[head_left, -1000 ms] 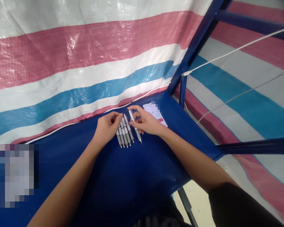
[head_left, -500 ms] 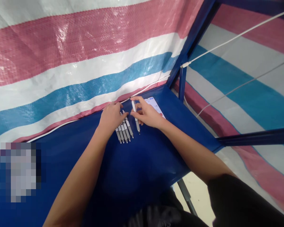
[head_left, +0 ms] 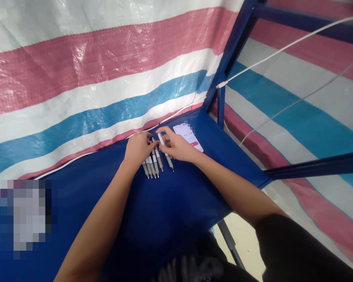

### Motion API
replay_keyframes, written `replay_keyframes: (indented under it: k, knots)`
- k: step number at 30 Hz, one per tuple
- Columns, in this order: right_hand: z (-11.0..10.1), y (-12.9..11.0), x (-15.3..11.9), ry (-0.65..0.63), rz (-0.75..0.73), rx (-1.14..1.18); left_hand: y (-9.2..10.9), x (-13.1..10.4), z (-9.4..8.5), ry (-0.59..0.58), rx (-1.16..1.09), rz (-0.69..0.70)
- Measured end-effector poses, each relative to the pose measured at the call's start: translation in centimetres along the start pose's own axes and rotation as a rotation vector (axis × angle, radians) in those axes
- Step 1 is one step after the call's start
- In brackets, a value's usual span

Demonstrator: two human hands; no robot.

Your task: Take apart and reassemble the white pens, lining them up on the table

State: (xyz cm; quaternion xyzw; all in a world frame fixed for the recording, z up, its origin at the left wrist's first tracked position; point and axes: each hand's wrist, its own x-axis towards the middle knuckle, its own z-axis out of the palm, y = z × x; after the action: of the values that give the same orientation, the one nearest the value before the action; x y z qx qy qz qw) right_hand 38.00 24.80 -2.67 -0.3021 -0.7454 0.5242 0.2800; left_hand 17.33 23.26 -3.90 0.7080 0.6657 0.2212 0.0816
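Several white-and-grey pens (head_left: 151, 166) lie side by side on the blue table (head_left: 164, 203), tips toward me. My left hand (head_left: 139, 148) is over their upper ends, its thumb and fingers curled round the tops of the row. Just to the right, my right hand (head_left: 175, 144) grips a single pen (head_left: 168, 159) between thumb and fingers, its tip pointing toward me. The rightmost pen of the row (head_left: 159, 161) lies slightly apart from the others.
Behind my right hand a phone (head_left: 197, 144) with a lit screen lies on the table. Striped sheeting (head_left: 106, 78) hangs at the back. A blue metal frame (head_left: 220, 105) and white cables (head_left: 264, 58) are at the right. Something blurred-out sits at the left.
The pen in my right hand has tilted more and its upper end has moved left, toward the row. More of the phone shows. The whole view has shifted slightly.
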Motion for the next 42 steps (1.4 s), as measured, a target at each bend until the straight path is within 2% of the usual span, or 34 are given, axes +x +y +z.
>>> replay_keyframes:
  k: [4,8,13,19,26,34,42]
  knots:
    - [-0.2,0.0,0.0,0.004,-0.028,-0.034,-0.2,0.0,0.4,0.045,0.015,0.022]
    - [-0.2,-0.1,0.0,0.003,0.002,0.013,0.1,-0.5,0.4,0.081,0.128,0.034]
    - [-0.3,0.4,0.2,0.039,0.007,0.023,0.5,-1.4,0.2,0.071,0.216,0.019]
    - [-0.3,0.6,0.4,0.063,0.034,0.123,0.1,-1.5,0.3,0.055,0.193,0.059]
    - [-0.5,0.6,0.4,0.108,0.04,0.112,0.4,-1.4,-0.1,0.017,0.166,0.024]
    - [-0.6,1.3,0.6,0.139,-0.001,0.033,1.3,-1.7,0.8,0.094,0.21,0.018]
    - [-0.7,1.0,0.5,0.118,0.031,0.04,0.9,-1.8,1.4,0.097,0.093,0.053]
